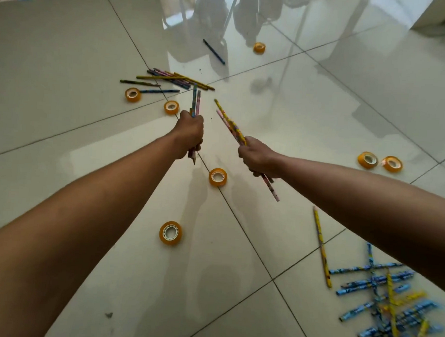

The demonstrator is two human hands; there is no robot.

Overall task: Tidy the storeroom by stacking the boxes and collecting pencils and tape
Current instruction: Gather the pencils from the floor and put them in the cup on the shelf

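Note:
My left hand (189, 134) grips a small bunch of pencils (195, 101) upright above the floor. A second bunch of yellow and pink pencils (230, 123), slanting up to the left, is held in my right hand (258, 157). More pencils lie in a heap (169, 79) on the tiles beyond my hands. Another pile of blue and yellow pencils (389, 300) lies at the bottom right, with one yellow pencil (321, 248) beside it. Several yellow tape rolls lie scattered: one (218, 177) between my arms, one (170, 232) nearer me, one (171, 107) by my left hand.
A glossy white tiled floor (67, 57) fills the view. Further tape rolls lie at the far left (132, 94), at the right as a pair (368, 160), and far back (259, 48). A single dark pencil (214, 52) lies near white furniture legs (230, 14) at the top.

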